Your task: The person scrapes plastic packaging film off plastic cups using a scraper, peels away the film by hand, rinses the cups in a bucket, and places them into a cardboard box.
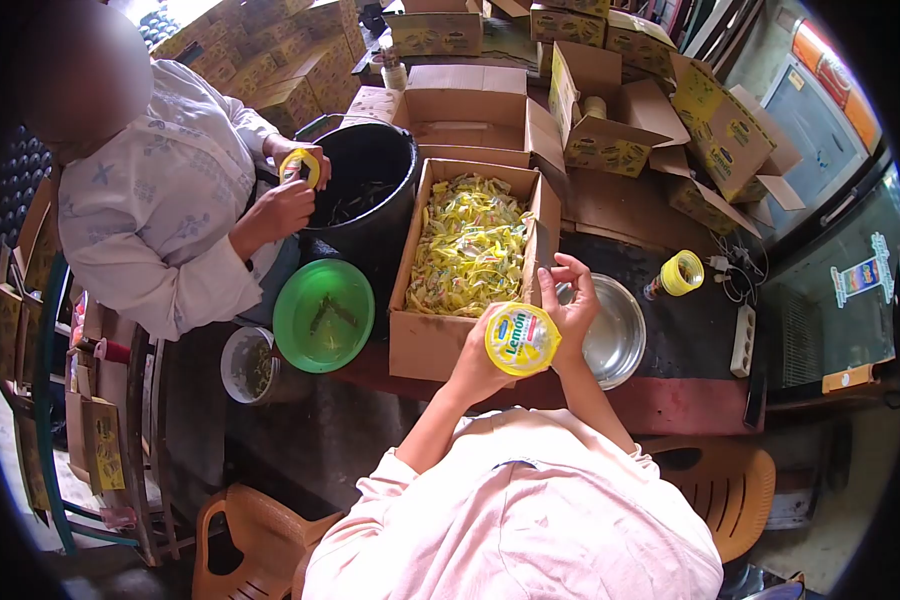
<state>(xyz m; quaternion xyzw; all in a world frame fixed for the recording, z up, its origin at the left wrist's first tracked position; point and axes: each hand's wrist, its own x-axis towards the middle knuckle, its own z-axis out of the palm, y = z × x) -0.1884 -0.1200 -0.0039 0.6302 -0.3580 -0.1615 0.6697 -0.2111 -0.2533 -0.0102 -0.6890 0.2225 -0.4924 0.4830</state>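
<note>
A round yellow lid labelled "Lemon" (pixel 520 339) faces up in front of my chest, over the near edge of an open carton (pixel 435 345). My left hand (pixel 478 362) is wrapped round its left side. At its right is my right hand (pixel 573 300), fingers partly spread and raised, the palm close to the lid; whether it touches the lid is unclear. Small yellow-and-white wrapped pieces (pixel 470 245) fill the carton. A shiny metal bowl (pixel 615 335) sits just right of my right hand, partly hidden by it.
Across to the left, a co-worker (pixel 160 190) holds another yellow-rimmed item (pixel 300 168) beside a black bucket (pixel 370 190). A green basin (pixel 325 315) with water stands nearer. Right are a yellow-topped container (pixel 682 272) and a power strip (pixel 743 340); open cartons (pixel 605 150) stand behind.
</note>
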